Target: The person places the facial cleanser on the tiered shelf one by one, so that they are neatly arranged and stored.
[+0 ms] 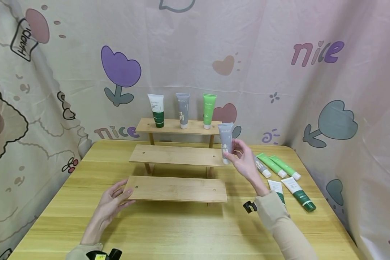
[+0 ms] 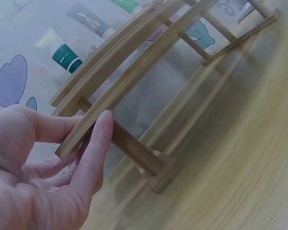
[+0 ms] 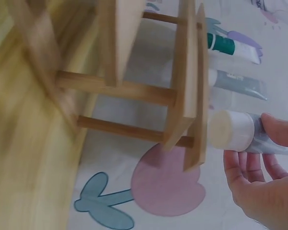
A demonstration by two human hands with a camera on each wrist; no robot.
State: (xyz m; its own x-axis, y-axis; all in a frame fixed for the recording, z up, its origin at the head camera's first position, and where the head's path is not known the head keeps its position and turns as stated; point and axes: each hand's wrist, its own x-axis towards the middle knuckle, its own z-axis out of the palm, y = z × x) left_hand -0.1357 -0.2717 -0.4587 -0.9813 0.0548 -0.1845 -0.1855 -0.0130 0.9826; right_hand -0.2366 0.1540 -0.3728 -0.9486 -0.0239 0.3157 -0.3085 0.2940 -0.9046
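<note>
My right hand [image 1: 243, 157] pinches a grey squeeze tube [image 1: 226, 139] between thumb and fingers. The tube is held upright, white cap [image 3: 225, 130] down, just right of the middle step of a three-step wooden display rack [image 1: 177, 155]. At the rack's lowest step, my left hand [image 1: 112, 202] grips the left end, thumb and fingers on either side of the board [image 2: 134, 72]. Along the top step stand a white-and-green tube [image 1: 156, 111], another grey tube [image 1: 183, 111] and a light green tube [image 1: 209, 111], all caps down.
Right of the rack, more tubes lie on the wooden table [image 1: 188, 234]: a grey one [image 1: 261, 167], two light green ones [image 1: 271, 165] and two white-and-green ones [image 1: 299, 194]. A printed curtain [image 1: 182, 47] hangs behind the table and along both sides.
</note>
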